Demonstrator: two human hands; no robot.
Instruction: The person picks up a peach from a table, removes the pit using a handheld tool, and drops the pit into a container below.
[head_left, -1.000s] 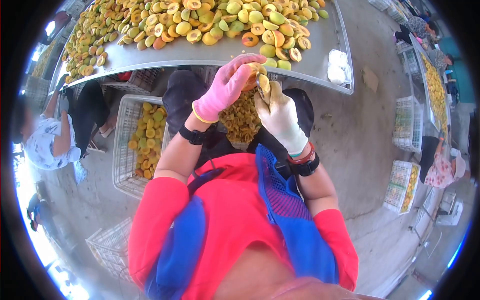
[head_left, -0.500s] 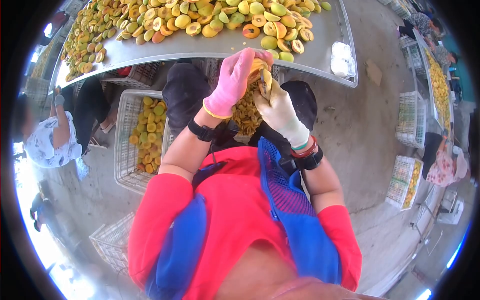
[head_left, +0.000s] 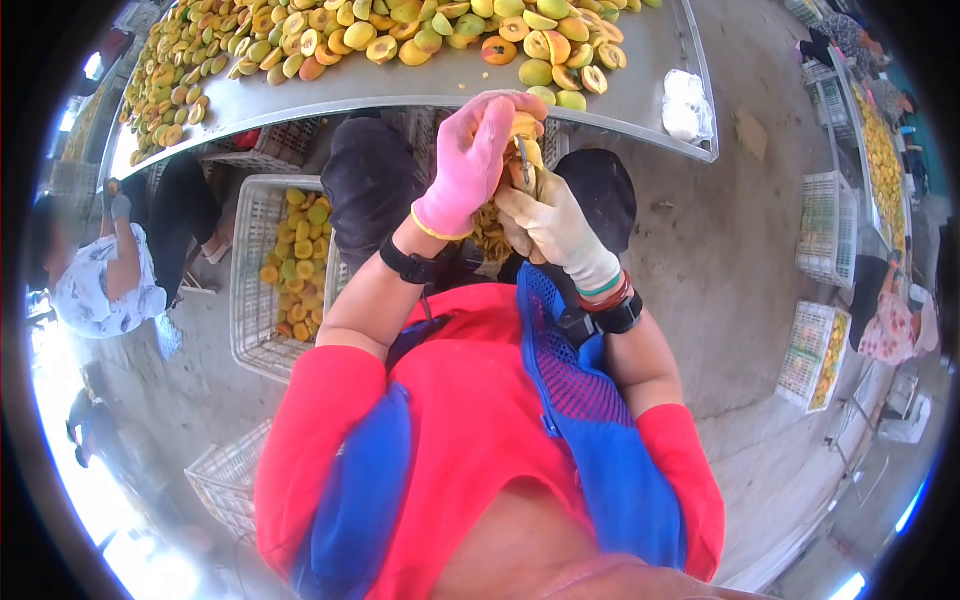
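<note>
My left hand (head_left: 465, 165), in a pink glove, is closed around a yellow peach half (head_left: 525, 128) just past the table's near edge. My right hand (head_left: 545, 218), in a whitish glove, is closed on a small peeler (head_left: 522, 162), whose narrow metal part rests against the fruit. Its handle is mostly hidden by the fingers. Below both hands, between the knees, lies a heap of yellow-brown peelings (head_left: 488, 232), partly covered by the gloves. Many halved peaches (head_left: 415, 45) are piled on the metal table (head_left: 400, 95) in front.
A white crate (head_left: 250, 240) with peach halves (head_left: 300, 260) stands left of my legs. Another crate (head_left: 228, 480) is behind it. A clear plastic bag (head_left: 686, 105) lies at the table's right corner. People work at left and far right, beside crates (head_left: 828, 225) and another fruit-covered table.
My right hand has turned and moved slightly down, its fingers curling closer under the fruit. The peeler's metal part now shows against the peach. My left hand has stayed nearly in place.
</note>
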